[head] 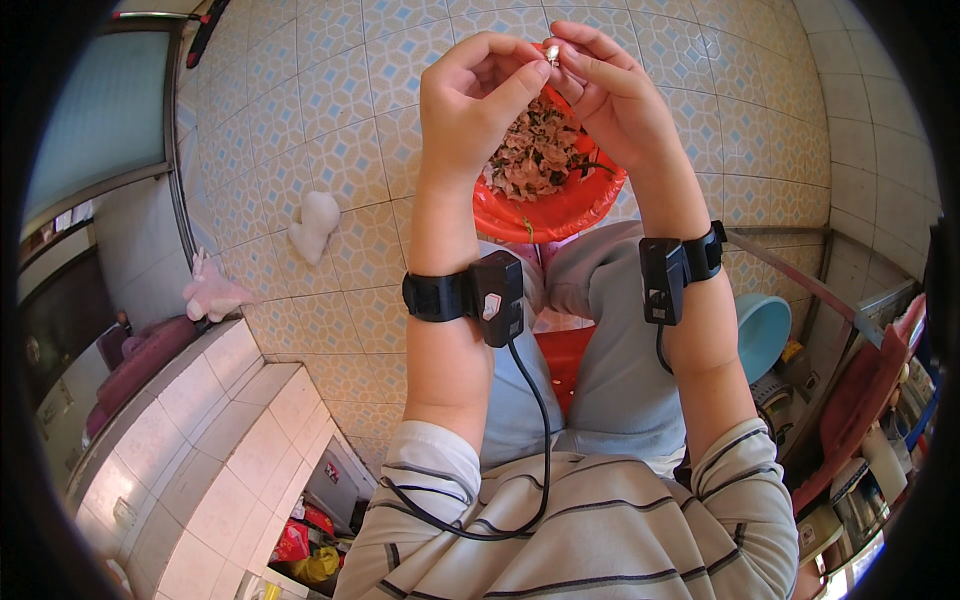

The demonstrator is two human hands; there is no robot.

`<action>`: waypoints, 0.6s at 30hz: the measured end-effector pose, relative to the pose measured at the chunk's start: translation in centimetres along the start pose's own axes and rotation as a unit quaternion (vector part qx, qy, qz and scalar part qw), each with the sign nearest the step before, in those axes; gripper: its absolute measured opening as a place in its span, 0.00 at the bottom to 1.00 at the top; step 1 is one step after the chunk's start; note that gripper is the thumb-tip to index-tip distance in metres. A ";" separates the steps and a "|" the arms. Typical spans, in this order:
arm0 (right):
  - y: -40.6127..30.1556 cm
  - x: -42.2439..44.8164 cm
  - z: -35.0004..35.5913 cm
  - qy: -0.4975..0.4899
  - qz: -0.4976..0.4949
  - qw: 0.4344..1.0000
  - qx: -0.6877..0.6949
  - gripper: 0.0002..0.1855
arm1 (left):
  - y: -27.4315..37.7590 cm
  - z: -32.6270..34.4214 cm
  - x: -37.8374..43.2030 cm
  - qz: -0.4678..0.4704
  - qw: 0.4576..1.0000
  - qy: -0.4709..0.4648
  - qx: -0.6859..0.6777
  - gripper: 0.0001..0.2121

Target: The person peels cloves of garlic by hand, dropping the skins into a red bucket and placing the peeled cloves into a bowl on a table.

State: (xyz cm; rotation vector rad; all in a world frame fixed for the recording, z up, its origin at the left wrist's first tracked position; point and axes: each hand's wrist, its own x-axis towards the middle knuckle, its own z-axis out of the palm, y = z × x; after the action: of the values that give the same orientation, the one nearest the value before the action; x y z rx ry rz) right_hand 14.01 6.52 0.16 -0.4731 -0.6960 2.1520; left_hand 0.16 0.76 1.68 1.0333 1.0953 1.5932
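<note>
My left hand [480,90] and my right hand [611,90] meet at the top of the view. Between their fingertips they hold a small whitish piece [553,55], too small to name surely. Below them stands a basin lined with a red plastic bag [536,223], partly hidden by my hands and wrists. A heap of pinkish, papery scraps with some green bits [536,157] lies in it. Both of my forearms wear a black strapped device, and a cable runs from each.
A white object [315,226] lies on the patterned tile floor at the left, near a pink plush toy [216,289]. Tiled steps [247,465] rise at the lower left. A blue basin [763,334] and a metal frame [806,274] stand at the right. I sit over a red stool.
</note>
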 end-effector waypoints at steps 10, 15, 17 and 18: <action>0.4 -0.1 0.7 0.047 -0.043 0.992 -0.111 0.13 | -0.6 0.6 -0.1 -0.003 0.992 0.092 0.087 0.05; 0.9 -0.1 0.8 0.060 -0.091 0.963 -0.246 0.11 | -0.9 0.1 -0.1 0.012 0.989 0.086 0.122 0.06; 0.9 -0.1 0.8 0.057 -0.100 0.960 -0.256 0.11 | -0.9 0.1 -0.1 0.010 0.989 0.072 0.132 0.06; 0.9 -0.1 0.8 0.059 -0.104 0.958 -0.261 0.11 | -0.8 0.1 -0.1 0.006 0.989 0.074 0.125 0.06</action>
State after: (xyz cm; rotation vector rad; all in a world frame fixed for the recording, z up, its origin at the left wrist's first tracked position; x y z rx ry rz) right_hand 13.12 5.72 0.25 -0.7611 -1.1954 1.7153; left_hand 0.43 0.80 0.89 1.0984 1.4197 1.5893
